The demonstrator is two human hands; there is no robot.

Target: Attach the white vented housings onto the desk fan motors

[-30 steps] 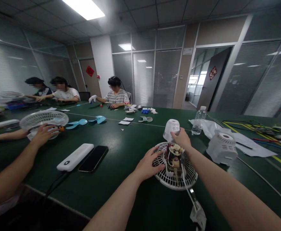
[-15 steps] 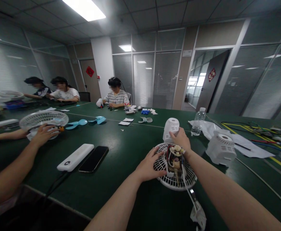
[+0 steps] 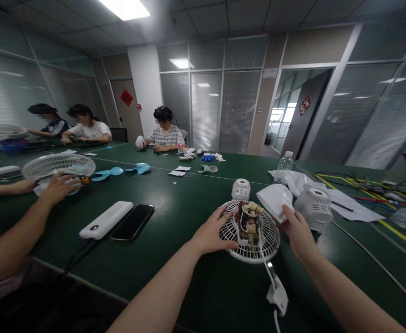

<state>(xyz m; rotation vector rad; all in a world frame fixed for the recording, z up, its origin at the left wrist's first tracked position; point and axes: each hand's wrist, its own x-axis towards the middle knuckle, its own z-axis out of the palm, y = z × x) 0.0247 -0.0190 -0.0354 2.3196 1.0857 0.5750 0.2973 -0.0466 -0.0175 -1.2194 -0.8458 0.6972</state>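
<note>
A round white fan grille [image 3: 235, 253] lies on the green table with an exposed fan motor [image 3: 250, 224] and wires at its middle. My left hand [image 3: 212, 233] rests on the grille's left side, fingers spread, thumb near the motor's base. In my right hand [image 3: 298, 233] is a white plastic motor cover [image 3: 275, 200], gripped by its lower right edge and tilted beside the grille. A second white cover [image 3: 240, 189] stands just behind the grille, and a third cover [image 3: 315, 206] is behind my right hand. A white cord with a small white box [image 3: 278, 296] runs toward me.
Left of my arm lie a white power bank [image 3: 106, 219] and a black phone [image 3: 133, 223]. A co-worker's hand [image 3: 60, 187] touches another fan grille [image 3: 59, 162]. Blue fan blades [image 3: 109, 173], a water bottle [image 3: 285, 167] and coloured cables [image 3: 372, 189] are farther back. Other people sit across the table.
My right hand has come back and right from behind the grille, now with a motor cover in it. Another cover shows where it reached. My left hand stays on the grille.
</note>
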